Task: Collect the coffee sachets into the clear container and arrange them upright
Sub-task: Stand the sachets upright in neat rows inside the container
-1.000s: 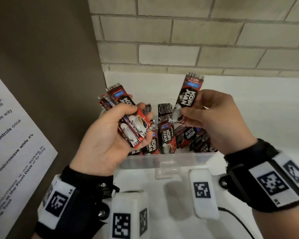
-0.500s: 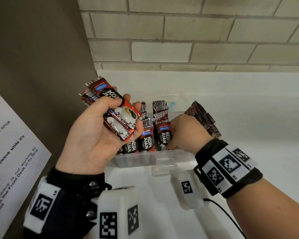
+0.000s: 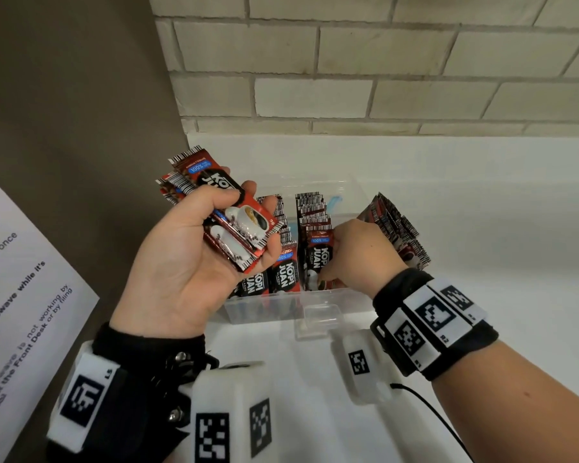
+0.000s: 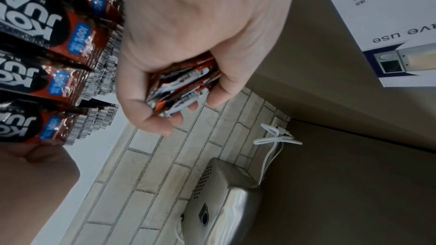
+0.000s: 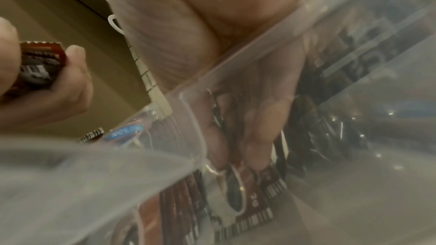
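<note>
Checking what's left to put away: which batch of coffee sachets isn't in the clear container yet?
The bundle of sachets gripped in the left hand, held above the clear container. The other sachets stand inside it.
</note>
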Tool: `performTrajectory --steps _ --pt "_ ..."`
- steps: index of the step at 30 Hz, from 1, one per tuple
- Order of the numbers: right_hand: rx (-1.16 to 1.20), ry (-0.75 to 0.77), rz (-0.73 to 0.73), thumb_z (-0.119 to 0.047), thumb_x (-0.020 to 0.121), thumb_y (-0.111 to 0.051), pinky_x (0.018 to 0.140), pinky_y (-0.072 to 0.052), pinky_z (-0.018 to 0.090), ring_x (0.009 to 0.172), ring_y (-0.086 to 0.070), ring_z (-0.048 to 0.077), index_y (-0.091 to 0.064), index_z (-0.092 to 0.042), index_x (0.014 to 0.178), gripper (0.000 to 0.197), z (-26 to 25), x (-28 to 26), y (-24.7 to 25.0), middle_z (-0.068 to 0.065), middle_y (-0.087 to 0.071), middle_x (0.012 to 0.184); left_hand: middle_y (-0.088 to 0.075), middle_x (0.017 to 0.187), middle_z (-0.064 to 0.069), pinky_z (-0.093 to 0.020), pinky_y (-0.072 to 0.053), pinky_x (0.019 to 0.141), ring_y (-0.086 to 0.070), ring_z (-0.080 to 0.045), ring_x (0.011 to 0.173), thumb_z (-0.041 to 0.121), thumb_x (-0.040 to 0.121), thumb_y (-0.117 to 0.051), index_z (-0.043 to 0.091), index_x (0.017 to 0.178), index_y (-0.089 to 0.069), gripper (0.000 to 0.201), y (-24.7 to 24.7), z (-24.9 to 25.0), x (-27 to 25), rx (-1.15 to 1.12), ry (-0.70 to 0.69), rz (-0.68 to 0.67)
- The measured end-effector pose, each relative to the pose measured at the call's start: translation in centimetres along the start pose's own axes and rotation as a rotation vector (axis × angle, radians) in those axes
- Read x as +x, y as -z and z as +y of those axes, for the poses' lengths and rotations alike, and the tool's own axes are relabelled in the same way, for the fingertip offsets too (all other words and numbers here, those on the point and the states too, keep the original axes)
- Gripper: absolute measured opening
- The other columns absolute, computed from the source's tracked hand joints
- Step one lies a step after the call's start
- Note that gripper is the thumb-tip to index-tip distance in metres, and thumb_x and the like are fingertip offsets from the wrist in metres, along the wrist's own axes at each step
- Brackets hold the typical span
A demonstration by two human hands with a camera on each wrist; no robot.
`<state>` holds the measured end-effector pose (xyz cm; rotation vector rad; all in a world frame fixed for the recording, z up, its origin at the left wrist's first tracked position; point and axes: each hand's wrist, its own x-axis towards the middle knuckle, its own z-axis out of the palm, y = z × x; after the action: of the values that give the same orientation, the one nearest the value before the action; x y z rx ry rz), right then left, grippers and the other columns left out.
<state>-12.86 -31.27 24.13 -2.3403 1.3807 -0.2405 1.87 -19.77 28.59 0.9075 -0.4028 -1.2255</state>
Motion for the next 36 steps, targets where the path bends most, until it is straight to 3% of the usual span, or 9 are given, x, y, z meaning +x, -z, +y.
performTrajectory --steps 10,13,15,17,20,24,27,30,36 --pt "-0.016 0.005 0.005 -0.01 0.071 -0.071 0.043 -0.029 0.019 0.058 -0.05 0.016 -0.041 -0.017 0.056 0.034 0.1 0.2 -0.2 -0.003 -0.047 0.059 -0.072 0.08 0.002 -0.034 -0.051 0.066 -0.071 -0.017 0.079 0.018 0.092 -0.053 0.013 0.088 -0.062 0.012 -0.3 0.1 -0.1 -0.024 0.006 0.024" --pt "-0.039 0.004 0.013 -0.013 0.072 -0.071 0.043 -0.026 0.02 0.052 -0.045 0.012 -0.039 -0.016 0.056 0.036 0.0 0.2 -0.2 -0.003 -0.045 0.058 -0.069 0.091 0.0 -0.034 -0.054 0.057 -0.073 -0.02 0.078 0.012 0.076 -0.058 0.014 0.103 -0.059 0.026 -0.8 0.2 -0.2 -0.131 0.016 0.048" --pt "-0.06 -0.003 0.02 -0.015 0.071 -0.071 0.043 -0.025 0.021 0.049 -0.039 0.008 -0.036 -0.016 0.055 0.038 0.0 0.2 -0.1 -0.002 -0.043 0.057 -0.068 0.091 -0.003 -0.036 -0.054 0.055 -0.073 -0.023 0.078 0.013 0.071 -0.056 0.015 0.1 -0.059 0.029 -1.0 0.2 -0.3 -0.147 0.014 0.045" --pt "-0.074 -0.005 0.038 -0.014 0.07 -0.07 0.043 -0.024 0.022 0.048 -0.036 0.01 -0.033 -0.015 0.055 0.04 -0.1 0.1 0.2 -0.001 -0.042 0.057 -0.069 0.087 -0.009 -0.037 -0.055 0.054 -0.073 -0.025 0.076 0.011 0.081 -0.05 0.011 0.091 -0.061 0.014 -0.9 0.3 -0.3 -0.142 0.031 0.041" --pt "-0.089 0.026 0.16 -0.014 0.073 -0.067 0.044 -0.03 0.022 0.056 -0.046 0.017 -0.042 -0.011 0.062 0.028 -0.5 -0.8 1.6 0.001 -0.049 0.063 -0.072 0.08 -0.015 -0.036 -0.055 0.05 -0.071 -0.024 0.064 0.013 0.091 -0.049 0.007 0.089 -0.06 0.013 -1.0 0.1 -0.1 -0.081 0.065 0.059" --pt "0.397 0.154 0.389 -0.019 0.077 -0.07 0.059 -0.05 0.031 0.064 -0.063 0.022 -0.058 -0.011 0.074 0.015 -1.8 -2.6 4.3 0.005 -0.064 0.067 -0.07 0.068 -0.008 -0.035 -0.056 0.047 -0.068 -0.019 0.054 0.011 0.082 -0.06 0.008 0.082 -0.063 0.004 -1.4 -0.4 -0.2 -0.038 0.068 0.038" --pt "0.858 0.172 0.17 -0.029 0.08 -0.074 0.059 -0.056 0.043 0.061 -0.066 0.022 -0.061 -0.006 0.088 0.027 -3.2 -4.1 5.4 0.013 -0.067 0.074 -0.074 0.095 -0.011 -0.036 -0.055 0.05 -0.072 -0.025 0.075 0.013 0.066 -0.067 0.01 0.107 -0.067 0.04 -1.3 -1.0 -0.3 0.017 0.086 -0.033" --pt "0.874 0.198 -0.001 -0.02 0.075 -0.078 0.057 -0.057 0.041 0.065 -0.065 0.02 -0.062 -0.009 0.098 0.03 -3.4 -4.4 4.7 0.02 -0.065 0.081 -0.074 0.09 -0.011 -0.037 -0.057 0.051 -0.071 -0.022 0.068 0.011 0.064 -0.066 0.012 0.104 -0.068 0.039 -1.5 -1.5 -0.4 0.08 0.049 -0.065" --pt "0.757 0.206 0.11 -0.01 0.072 -0.081 0.068 -0.054 0.051 0.071 -0.064 0.038 -0.069 -0.002 0.082 0.018 -2.5 -3.5 3.5 0.023 -0.067 0.082 -0.075 0.091 -0.013 -0.043 -0.06 0.057 -0.072 -0.025 0.07 0.011 0.068 -0.067 0.012 0.103 -0.069 0.035 -1.6 -2.1 -0.5 0.203 -0.018 -0.078"
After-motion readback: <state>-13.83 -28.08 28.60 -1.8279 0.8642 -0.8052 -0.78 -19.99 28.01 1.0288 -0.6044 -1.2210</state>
